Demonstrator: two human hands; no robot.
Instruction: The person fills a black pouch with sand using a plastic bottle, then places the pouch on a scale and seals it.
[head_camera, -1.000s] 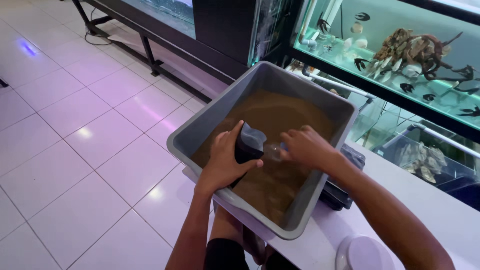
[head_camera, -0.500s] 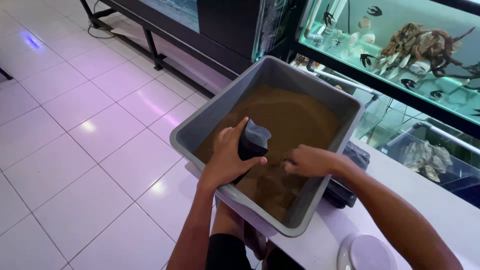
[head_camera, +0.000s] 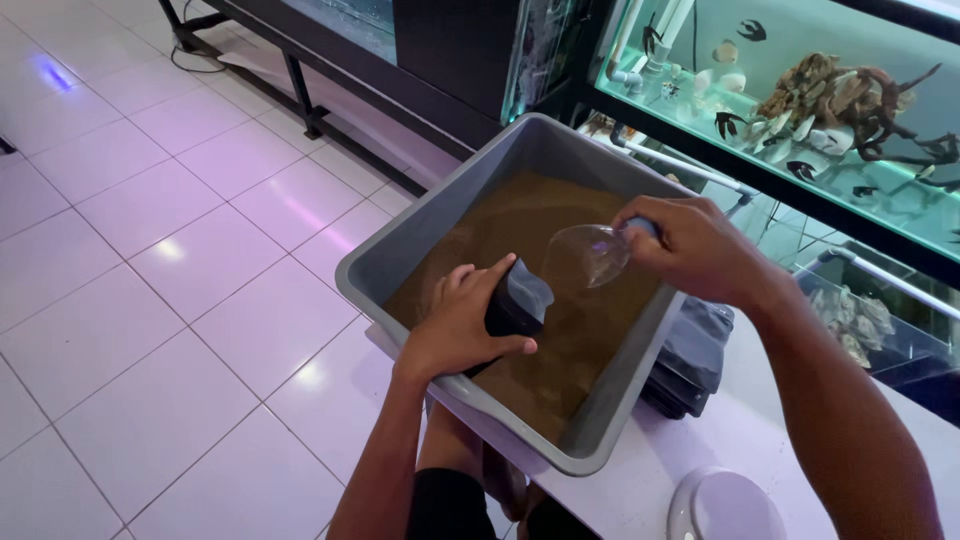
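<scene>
Holding a small black bag (head_camera: 517, 303) open in my left hand (head_camera: 462, 325), I keep my fingers curled around its side and my thumb pressed along its lower edge, so its mouth faces up just above the brown granular material (head_camera: 540, 290) filling the grey plastic tub (head_camera: 400, 250). My right hand (head_camera: 695, 245) is wrapped around the handle end of a clear plastic scoop (head_camera: 588, 256), fingers closed tight on it, with the bowl of the scoop pointing toward the bag and hanging over the middle of the tub, just beside the bag's mouth. I cannot tell whether the scoop carries any material, since its wall is clear and catches glare. To do this well, I judge that the bag's mouth should stay wide and low inside the tub, so anything that misses falls back into the brown bed and not over the rim. The scoop lip should come right over the opening before it tips, and tip slowly. The tub sits on a white counter (head_camera: 640, 480), overhanging its edge toward the tiled floor (head_camera: 150, 300), so I should not lean weight on the near rim. Beyond the tub's far side stands an aquarium (head_camera: 820, 100) with fish and driftwood, beside its right wall lies a stack of dark folded bags (head_camera: 692, 355), and a white round lid (head_camera: 725, 505) rests on the counter near its closest corner.
</scene>
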